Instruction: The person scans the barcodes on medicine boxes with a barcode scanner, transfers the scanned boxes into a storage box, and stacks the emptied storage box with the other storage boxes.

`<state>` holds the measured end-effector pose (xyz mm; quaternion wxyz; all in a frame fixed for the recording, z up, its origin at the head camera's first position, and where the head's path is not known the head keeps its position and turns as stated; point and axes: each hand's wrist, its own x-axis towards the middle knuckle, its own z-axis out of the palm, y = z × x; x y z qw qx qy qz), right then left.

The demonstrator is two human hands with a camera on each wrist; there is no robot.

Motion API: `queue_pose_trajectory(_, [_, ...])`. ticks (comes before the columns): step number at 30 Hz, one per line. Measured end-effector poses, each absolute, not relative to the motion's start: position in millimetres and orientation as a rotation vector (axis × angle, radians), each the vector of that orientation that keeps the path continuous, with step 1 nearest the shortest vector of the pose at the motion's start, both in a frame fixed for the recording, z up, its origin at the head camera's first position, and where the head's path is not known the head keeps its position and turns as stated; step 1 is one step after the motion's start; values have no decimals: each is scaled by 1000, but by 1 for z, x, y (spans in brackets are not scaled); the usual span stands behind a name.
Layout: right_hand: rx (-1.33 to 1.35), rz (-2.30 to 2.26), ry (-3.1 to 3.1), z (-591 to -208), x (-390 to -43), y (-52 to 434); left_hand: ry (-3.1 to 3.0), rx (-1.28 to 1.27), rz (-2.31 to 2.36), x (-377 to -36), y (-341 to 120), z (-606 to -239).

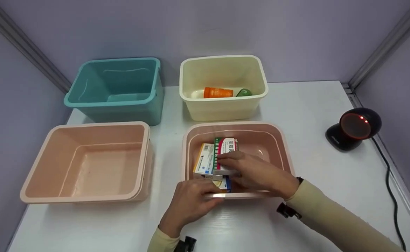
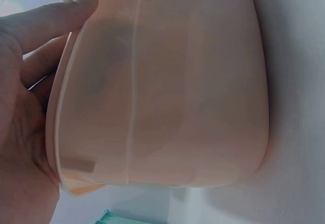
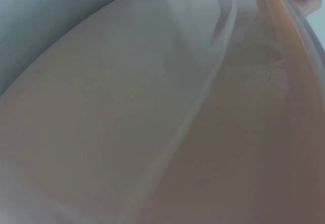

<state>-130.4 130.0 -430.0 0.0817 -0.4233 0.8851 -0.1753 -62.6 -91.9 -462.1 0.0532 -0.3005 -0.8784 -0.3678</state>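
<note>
My left hand [image 1: 192, 197] grips the near rim of the right pink bin [image 1: 285, 147], its thumb outside the wall and its fingers over the inner side. In the left wrist view the thumb [image 2: 76, 13] lies along the outer wall. My right hand [image 1: 257, 171] reaches into this bin and holds a green, red and white medicine box [image 1: 227, 142], fingers across its top; its thumb is hidden. A white medicine box with an orange edge [image 1: 203, 159] lies beside it. Nearer me, a blue and yellow box [image 1: 224, 184] is partly covered. The right wrist view shows mostly bin wall [image 3: 127, 107].
Another pink bin [image 1: 143, 168] stands on the left, with a teal bin [image 1: 113, 104] behind it. A cream bin [image 1: 222, 108] at the back holds an orange bottle [image 1: 219, 92] and a green item [image 1: 244, 92]. A black scanner [image 1: 357, 126] with a cable [image 1: 388, 175] is at the right.
</note>
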Motion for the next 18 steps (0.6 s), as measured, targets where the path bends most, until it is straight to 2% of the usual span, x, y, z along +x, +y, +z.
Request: queue_pose_trajectory(18, [-1506,-673,2789,-424,-134,139,-2680,-913,-1116,-63,-92,-461])
